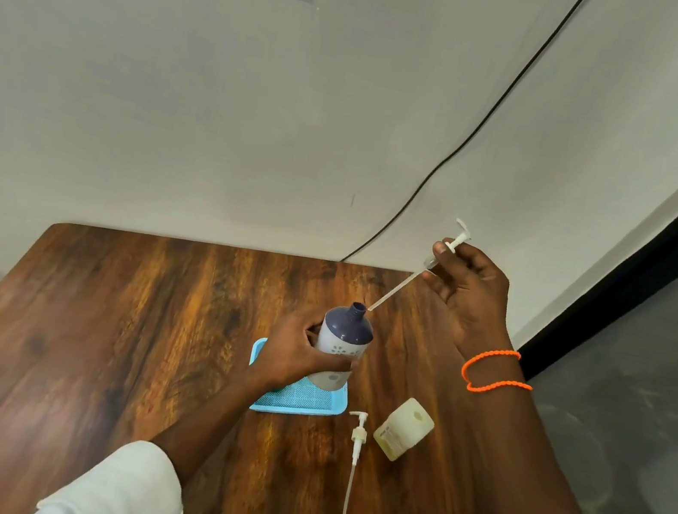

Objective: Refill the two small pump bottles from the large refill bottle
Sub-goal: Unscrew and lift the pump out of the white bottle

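The left hand grasps the white plastic pump bottle with a dark blue shoulder and open neck, holding it upright over the far side of the light blue plastic tray, which lies toward the right edge of the brown wood-grain table. The right hand is raised above the table's far right corner, pinching a white pump head with a long dip tube; the tube's tip is just beside the bottle's neck. Near the right edge, nearer the person than the tray, a second white pump with its tube lies flat beside a pale yellow translucent open bottle.
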